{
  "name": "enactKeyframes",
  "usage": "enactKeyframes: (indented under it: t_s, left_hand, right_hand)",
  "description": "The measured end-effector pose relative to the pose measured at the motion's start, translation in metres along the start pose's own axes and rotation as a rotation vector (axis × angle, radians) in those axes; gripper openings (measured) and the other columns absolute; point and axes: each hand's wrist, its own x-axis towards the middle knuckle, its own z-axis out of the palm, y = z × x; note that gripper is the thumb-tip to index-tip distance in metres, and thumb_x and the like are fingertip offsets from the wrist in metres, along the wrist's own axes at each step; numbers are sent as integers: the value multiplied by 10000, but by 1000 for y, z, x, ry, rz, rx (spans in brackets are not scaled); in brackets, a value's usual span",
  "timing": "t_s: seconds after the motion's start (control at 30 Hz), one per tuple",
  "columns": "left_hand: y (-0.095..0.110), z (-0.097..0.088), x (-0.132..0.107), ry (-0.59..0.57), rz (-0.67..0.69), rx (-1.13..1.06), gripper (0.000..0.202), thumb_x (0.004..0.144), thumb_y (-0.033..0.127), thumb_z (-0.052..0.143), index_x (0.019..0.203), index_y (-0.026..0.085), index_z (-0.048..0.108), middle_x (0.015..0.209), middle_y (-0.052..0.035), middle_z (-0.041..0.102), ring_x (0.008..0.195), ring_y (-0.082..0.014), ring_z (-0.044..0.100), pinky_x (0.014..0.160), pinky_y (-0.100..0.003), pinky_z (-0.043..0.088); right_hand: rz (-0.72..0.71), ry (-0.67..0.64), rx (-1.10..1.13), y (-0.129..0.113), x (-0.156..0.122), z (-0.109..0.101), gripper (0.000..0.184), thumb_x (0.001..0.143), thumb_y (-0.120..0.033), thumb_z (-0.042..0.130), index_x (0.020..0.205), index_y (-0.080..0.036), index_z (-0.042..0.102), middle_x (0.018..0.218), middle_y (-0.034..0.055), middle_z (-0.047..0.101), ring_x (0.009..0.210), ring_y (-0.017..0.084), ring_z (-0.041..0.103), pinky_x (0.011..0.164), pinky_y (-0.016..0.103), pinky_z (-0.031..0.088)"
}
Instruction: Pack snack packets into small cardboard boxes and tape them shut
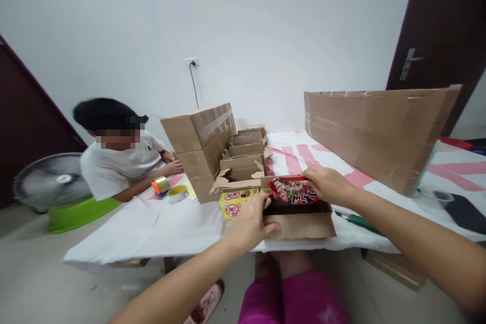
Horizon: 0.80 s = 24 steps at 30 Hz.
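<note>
An open cardboard box (304,227) sits at the table's front edge. My right hand (327,183) pinches the upper edge of a red snack packet (294,191), which stands tilted in the mouth of this box. My left hand (251,216) is curled over the box's left side, thumb towards its front wall and fingers near the top. Against that side stands a small yellow printed carton (233,203), partly covered by my left hand. The box's inside is mostly dark.
Several open cardboard boxes (243,162) run in a row behind. Tall cardboard stacks (205,149) and a long cardboard panel (372,131) flank them. A green-handled cutter (360,221) lies at right. Tape rolls (177,193) and a seated person (121,162) are at left.
</note>
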Motion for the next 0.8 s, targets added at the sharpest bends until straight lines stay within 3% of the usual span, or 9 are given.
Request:
enactKeyframes:
  t_s: [0.13, 0.23, 0.33, 0.43, 0.57, 0.7, 0.8]
  left_hand:
    - [11, -27, 44, 90, -46, -153, 842, 585, 380, 844, 1313, 241, 444, 1290, -109, 561, 1202, -320, 532, 1028, -477, 404]
    - [19, -41, 90, -27, -63, -445, 794, 556, 375, 858, 1249, 211, 507, 1197, -91, 635, 1099, -288, 598, 978, -431, 452]
    - [17, -44, 129, -130, -151, -797, 625, 521, 354, 870, 1041, 153, 588, 1008, -75, 695, 912, -242, 650, 868, -409, 509]
    - [4, -41, 158, -23, -231, -938, 607, 456, 340, 892, 947, 150, 590, 916, -49, 694, 831, -212, 647, 840, -404, 511]
    - [-16, -32, 184, 102, -251, -940, 603, 424, 339, 894, 901, 156, 574, 867, -39, 680, 834, -215, 641, 877, -420, 487]
    - [-21, -19, 199, 142, -247, -942, 603, 423, 306, 894, 907, 145, 573, 857, -52, 682, 840, -226, 647, 903, -455, 478]
    - [-12, -12, 202, 128, -222, -954, 604, 456, 314, 885, 943, 139, 573, 895, -67, 687, 862, -225, 655, 915, -457, 482]
  right_hand:
    - [-27, 23, 26, 6, 10, -27, 248, 957, -255, 404, 1029, -195, 634, 1000, 88, 701, 909, 219, 631, 774, 286, 431]
    - [-35, 52, 114, 13, 26, -47, 235, 942, -275, 446, 1015, -213, 661, 980, 71, 712, 910, 220, 631, 800, 297, 440]
    - [93, 186, 480, 33, 45, -53, 241, 893, -326, 562, 1085, -216, 660, 993, 61, 719, 937, 226, 638, 856, 329, 464]
    - [250, 324, 787, 62, 60, -40, 485, 878, -398, 598, 1298, -167, 522, 1217, 126, 645, 1092, 237, 606, 931, 358, 478]
    - [340, 277, 918, 84, 77, -3, 768, 775, -400, 724, 1383, -75, 383, 1352, 255, 523, 1152, 280, 596, 896, 381, 530]
    - [337, 278, 1051, 78, 95, 27, 729, 767, -372, 732, 1339, -62, 403, 1280, 260, 583, 1071, 269, 647, 878, 401, 549]
    - [264, 324, 1140, 70, 104, 30, 666, 698, -364, 793, 1234, -100, 498, 1199, 193, 658, 1044, 260, 657, 923, 418, 530]
